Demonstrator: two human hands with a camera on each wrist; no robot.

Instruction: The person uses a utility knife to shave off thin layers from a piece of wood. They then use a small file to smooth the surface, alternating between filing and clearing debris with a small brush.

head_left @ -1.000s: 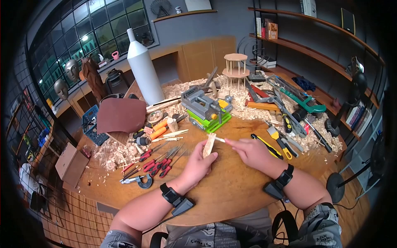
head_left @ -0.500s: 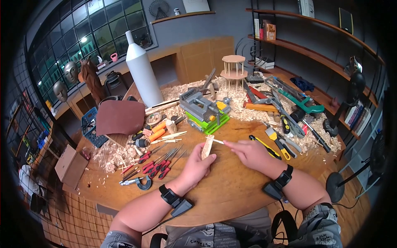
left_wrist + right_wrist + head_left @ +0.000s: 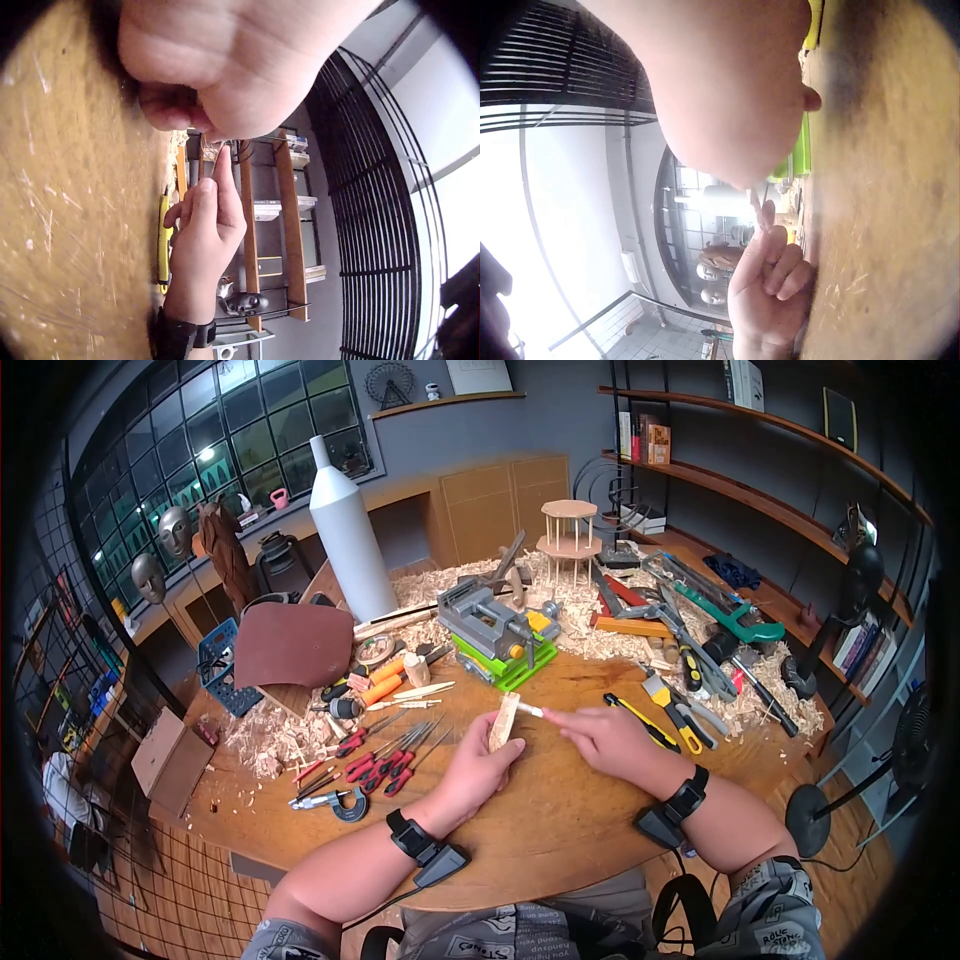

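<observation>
In the head view my left hand (image 3: 480, 762) grips a pale flat wooden strip (image 3: 504, 720), its upper end standing out above the fingers. My right hand (image 3: 618, 742) pinches a thin, light-coloured piece (image 3: 531, 710) whose tip meets the strip near its top. What that thin piece is, I cannot tell. The left wrist view shows the right hand (image 3: 210, 240) with thumb and index finger together on it. In the right wrist view the left hand (image 3: 769, 289) has curled fingers around the strip's lower part.
Beyond the hands stands a grey vise (image 3: 485, 615) on a green base. Red-handled files (image 3: 380, 765) and a micrometer (image 3: 350, 803) lie to the left. A yellow cutter (image 3: 640, 720), pliers and saws lie right. Wood shavings surround a small two-tier wooden model (image 3: 570, 545).
The tip of the thin piece and the right hand have shifted slightly against the strip. Both hands keep their holds, and the head view has tilted a little.
</observation>
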